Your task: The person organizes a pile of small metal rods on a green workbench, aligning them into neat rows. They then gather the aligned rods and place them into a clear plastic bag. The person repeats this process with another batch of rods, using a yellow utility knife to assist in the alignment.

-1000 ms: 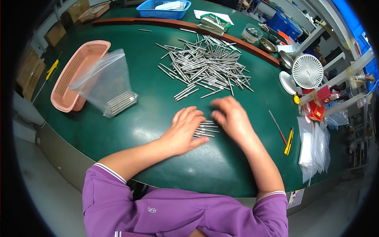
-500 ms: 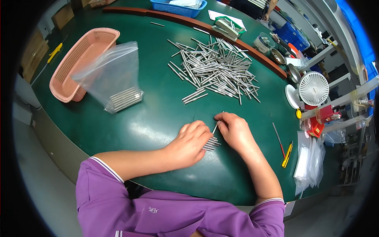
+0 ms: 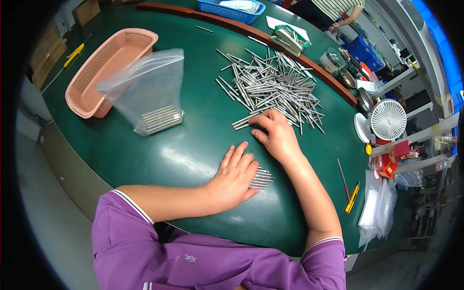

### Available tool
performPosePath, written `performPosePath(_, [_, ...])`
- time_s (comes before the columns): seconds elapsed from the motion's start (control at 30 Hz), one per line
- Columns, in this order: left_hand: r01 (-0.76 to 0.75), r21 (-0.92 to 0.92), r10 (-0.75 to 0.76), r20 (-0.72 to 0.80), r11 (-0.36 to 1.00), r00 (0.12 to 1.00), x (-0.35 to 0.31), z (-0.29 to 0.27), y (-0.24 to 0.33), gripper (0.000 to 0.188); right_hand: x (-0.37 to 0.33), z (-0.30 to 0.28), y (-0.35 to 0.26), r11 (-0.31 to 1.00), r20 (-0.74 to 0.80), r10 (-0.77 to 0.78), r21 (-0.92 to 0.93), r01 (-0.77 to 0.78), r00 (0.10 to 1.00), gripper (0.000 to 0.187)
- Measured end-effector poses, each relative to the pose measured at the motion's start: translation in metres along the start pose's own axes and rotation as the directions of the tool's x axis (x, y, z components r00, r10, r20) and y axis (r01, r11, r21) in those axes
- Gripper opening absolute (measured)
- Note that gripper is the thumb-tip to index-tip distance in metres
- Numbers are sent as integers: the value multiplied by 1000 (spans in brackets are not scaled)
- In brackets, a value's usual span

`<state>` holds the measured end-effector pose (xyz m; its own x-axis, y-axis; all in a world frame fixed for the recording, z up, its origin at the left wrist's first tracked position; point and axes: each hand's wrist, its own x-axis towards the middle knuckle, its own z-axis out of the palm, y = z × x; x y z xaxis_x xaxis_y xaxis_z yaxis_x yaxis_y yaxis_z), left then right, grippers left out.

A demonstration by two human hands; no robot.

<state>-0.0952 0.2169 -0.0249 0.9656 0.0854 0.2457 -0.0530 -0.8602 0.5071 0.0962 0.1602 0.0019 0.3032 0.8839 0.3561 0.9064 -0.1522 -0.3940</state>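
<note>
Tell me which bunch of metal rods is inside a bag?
The neat row of rods in the clear bag beside the pink basket; the other bunches lie loose.

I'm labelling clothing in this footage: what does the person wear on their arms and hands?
Both hands are bare: the left hand and right hand show no gloves, rings or watch. The forearms are uncovered too. A purple short-sleeved shirt ends near the elbows, each sleeve cuff trimmed with thin white stripes.

pink basket [image 3: 104, 72], white fan [image 3: 388, 119], blue tray [image 3: 232, 10]
</note>
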Motion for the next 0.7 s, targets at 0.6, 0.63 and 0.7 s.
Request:
performPosePath(0.6, [88,101,-82,-60,991,995,-5,-3,3,83,-16,-33,-7,972,241,92,188,-139,966,25])
performPosePath(0.63, [98,85,-94,-60,991,994,-4,-3,3,84,-4,-29,-13,987,185,112,95,-131,976,31])
performPosePath(0.7, [74,49,-72,-26,996,997,-4,-3,4,81,8,-11,-12,997,164,72,-5,-72,984,31])
